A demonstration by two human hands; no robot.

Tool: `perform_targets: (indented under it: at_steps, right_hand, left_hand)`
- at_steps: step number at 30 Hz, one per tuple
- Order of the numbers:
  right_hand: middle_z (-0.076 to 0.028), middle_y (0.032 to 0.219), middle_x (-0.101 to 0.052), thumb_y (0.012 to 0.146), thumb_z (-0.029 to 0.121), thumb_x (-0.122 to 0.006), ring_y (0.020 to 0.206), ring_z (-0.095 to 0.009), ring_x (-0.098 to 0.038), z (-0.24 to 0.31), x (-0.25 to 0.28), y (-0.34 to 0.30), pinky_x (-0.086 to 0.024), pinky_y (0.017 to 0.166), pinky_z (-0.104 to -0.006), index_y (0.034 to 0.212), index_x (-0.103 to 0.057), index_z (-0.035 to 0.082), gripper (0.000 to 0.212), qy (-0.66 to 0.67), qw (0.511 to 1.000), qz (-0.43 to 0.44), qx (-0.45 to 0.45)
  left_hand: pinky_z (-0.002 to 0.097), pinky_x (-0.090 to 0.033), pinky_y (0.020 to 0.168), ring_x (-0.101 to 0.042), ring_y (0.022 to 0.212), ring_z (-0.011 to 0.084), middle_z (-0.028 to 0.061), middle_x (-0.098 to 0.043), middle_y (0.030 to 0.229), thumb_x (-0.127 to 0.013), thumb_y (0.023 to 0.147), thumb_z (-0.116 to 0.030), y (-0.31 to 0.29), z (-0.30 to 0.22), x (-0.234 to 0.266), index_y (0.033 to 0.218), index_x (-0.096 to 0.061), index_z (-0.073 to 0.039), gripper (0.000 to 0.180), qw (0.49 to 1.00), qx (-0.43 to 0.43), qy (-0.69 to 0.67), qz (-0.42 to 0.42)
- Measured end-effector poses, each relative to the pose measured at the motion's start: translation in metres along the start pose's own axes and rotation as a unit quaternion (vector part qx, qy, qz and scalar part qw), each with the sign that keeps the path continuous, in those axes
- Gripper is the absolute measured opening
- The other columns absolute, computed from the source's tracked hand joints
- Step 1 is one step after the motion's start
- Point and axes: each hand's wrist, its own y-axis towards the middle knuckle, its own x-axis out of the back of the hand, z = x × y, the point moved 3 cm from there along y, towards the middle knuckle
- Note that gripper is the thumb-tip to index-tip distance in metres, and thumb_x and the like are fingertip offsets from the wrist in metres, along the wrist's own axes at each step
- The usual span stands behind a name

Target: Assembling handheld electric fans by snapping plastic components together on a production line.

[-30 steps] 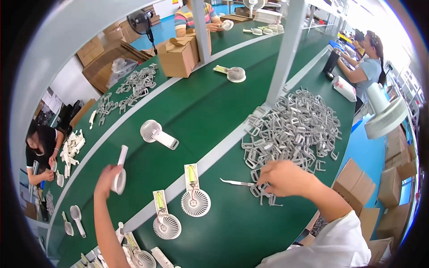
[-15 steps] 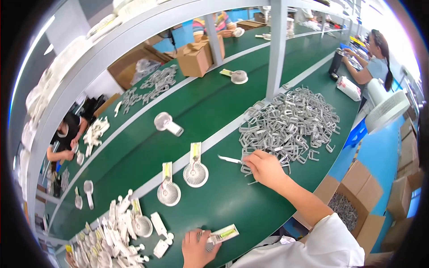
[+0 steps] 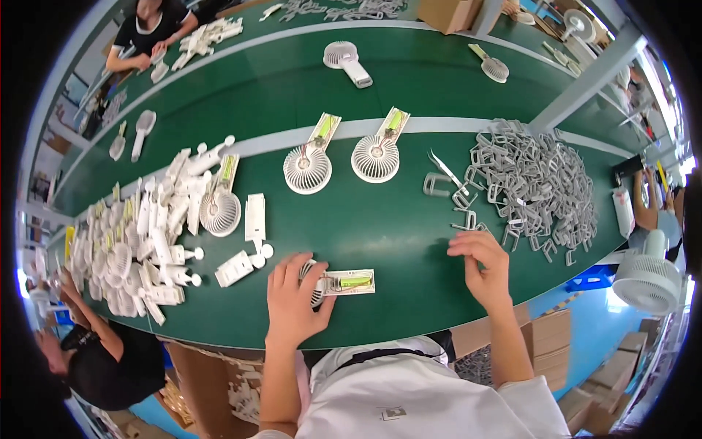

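Gripping an open-backed fan [image 3: 345, 284] by its round head in left hand [image 3: 292, 301], between thumb and fingers. Resting on green tabletop [image 3: 395, 234] near front edge, with handle [image 3: 369, 276] and green cylinder [image 3: 355, 282] toward the right. Holding nothing in right hand [image 3: 488, 272], with thumb and fingertips loosely parted, over the tabletop near grey brackets [image 3: 537, 186] and pale tweezers [image 3: 448, 170]. Note two more open-backed fans [image 3: 307, 170] farther back, and white parts [image 3: 157, 234] heaped at left.
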Motion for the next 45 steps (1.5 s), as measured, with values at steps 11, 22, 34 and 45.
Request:
perform_targets:
  at_steps: [11, 22, 34, 45]
  right_hand:
    - [-0.013, 0.115, -0.071, 0.088, 0.001, -0.068, 0.112, -0.036, -0.064, -0.014, -0.040, 0.083, -0.050, 0.099, -0.0436, 0.119, -0.068, 0.002, 0.031, -0.303, 0.945, -0.045, 0.117]
    - [-0.014, 0.116, -0.067, 0.085, 0.001, -0.072, 0.109, -0.032, -0.065, 0.056, -0.078, 0.005, -0.058, 0.084, -0.0392, 0.128, -0.065, 0.004, 0.044, -0.175, 0.972, 0.146, 0.055]
    - [-0.010, 0.126, -0.066, 0.079, 0.002, -0.078, 0.103, -0.030, -0.066, 0.027, -0.051, 0.042, -0.055, 0.092, -0.0398, 0.131, -0.068, 0.011, 0.054, -0.117, 0.950, 0.259, 0.128]
    - [-0.010, 0.121, -0.062, 0.077, -0.001, -0.084, 0.084, -0.016, -0.066, 0.020, -0.060, 0.001, -0.058, 0.068, -0.0279, 0.128, -0.070, 0.007, 0.053, 0.036, 0.963, 0.267, -0.023]
  left_hand:
    - [0.0455, -0.047, 0.089, -0.057, 0.115, 0.0345, 0.0102, -0.060, 0.127, -0.090, 0.066, -0.036, -0.001, -0.002, -0.006, 0.115, -0.067, -0.012, 0.059, 0.999, -0.001, -0.003, -0.043]
    - [0.0468, -0.047, 0.094, -0.058, 0.117, 0.0340, 0.0091, -0.060, 0.126, -0.090, 0.066, -0.040, -0.004, 0.002, -0.005, 0.114, -0.069, -0.012, 0.060, 0.999, 0.019, -0.019, -0.040]
    - [0.0465, -0.047, 0.095, -0.058, 0.118, 0.0331, 0.0079, -0.061, 0.127, -0.089, 0.065, -0.039, 0.000, 0.003, -0.010, 0.113, -0.069, -0.013, 0.059, 0.999, 0.012, -0.025, -0.042]
    - [0.0482, -0.046, 0.096, -0.057, 0.122, 0.0339, 0.0078, -0.059, 0.128, -0.088, 0.068, -0.040, 0.006, -0.002, -0.018, 0.117, -0.065, -0.014, 0.060, 0.999, -0.001, -0.035, -0.032]
